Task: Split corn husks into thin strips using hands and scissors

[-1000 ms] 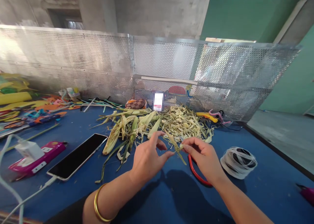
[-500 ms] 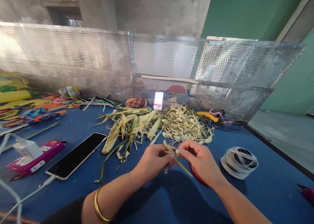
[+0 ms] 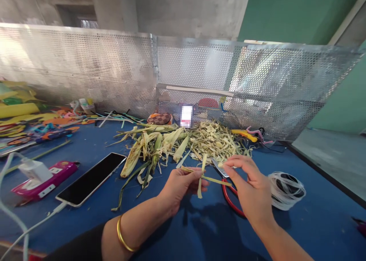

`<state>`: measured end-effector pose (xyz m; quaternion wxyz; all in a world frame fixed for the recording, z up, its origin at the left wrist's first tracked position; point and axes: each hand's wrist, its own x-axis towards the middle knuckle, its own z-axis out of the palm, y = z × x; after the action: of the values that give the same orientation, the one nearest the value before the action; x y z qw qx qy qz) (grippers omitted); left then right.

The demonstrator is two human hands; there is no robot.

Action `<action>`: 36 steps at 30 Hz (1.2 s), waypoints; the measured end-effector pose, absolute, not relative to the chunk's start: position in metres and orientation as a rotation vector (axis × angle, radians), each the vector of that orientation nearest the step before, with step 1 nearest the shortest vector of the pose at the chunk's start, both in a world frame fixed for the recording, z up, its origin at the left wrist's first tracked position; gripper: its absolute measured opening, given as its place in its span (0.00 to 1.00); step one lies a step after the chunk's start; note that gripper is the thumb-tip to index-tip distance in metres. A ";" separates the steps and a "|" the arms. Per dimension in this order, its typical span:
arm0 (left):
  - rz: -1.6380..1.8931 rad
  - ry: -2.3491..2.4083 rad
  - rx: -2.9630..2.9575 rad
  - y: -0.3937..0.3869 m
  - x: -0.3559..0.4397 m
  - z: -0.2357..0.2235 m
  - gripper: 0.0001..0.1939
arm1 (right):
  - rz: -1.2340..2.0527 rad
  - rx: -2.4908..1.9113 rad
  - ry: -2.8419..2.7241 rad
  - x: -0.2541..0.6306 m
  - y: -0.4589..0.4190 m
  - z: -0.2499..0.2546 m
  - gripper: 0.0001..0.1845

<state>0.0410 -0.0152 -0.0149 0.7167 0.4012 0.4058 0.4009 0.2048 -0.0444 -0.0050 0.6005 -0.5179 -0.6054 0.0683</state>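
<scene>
My left hand [image 3: 183, 185] pinches crossed corn husk strips [image 3: 213, 180] between thumb and forefinger; one strip stands upright, the other points right. To its right, my right hand [image 3: 248, 184] is apart from them, thumb and fingertips closed on a small pale piece of husk [image 3: 220, 165]. Beneath the right hand lie scissors [image 3: 228, 194] with red handles, partly hidden by that hand. Behind my hands are whole corn husks [image 3: 156, 146] on the left and a heap of shredded husk [image 3: 214, 140] on the right.
A roll of white tape [image 3: 287, 191] sits right of my right hand. On the left are a phone [image 3: 91, 179] on a cable and a purple power strip [image 3: 45, 181]. Coloured strips [image 3: 57, 123] lie farther back. A perforated metal screen [image 3: 194, 66] bounds the blue table [image 3: 171, 242].
My left hand first reached with open fingers, then closed on the husk strips. My right hand has let go of them and moved right and slightly up, uncovering more of the scissors.
</scene>
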 end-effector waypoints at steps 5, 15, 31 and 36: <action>0.954 0.781 0.879 -0.018 0.047 -0.021 0.22 | 0.311 -1.250 -1.473 0.187 -0.048 -0.018 0.08; 0.927 0.749 0.825 -0.021 0.048 -0.025 0.16 | 0.474 -1.325 -1.410 0.189 -0.039 -0.030 0.07; 0.874 0.736 0.871 -0.024 0.048 -0.021 0.19 | 0.535 -1.361 -1.337 0.185 -0.040 -0.028 0.08; 0.877 0.818 0.910 -0.023 0.049 -0.018 0.17 | 0.575 -1.393 -1.457 0.193 -0.037 -0.026 0.09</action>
<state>0.0495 -0.0226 -0.0184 0.7298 0.4131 0.3715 0.3984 0.1926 -0.0373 -0.0261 0.4990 -0.5758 -0.6024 0.2378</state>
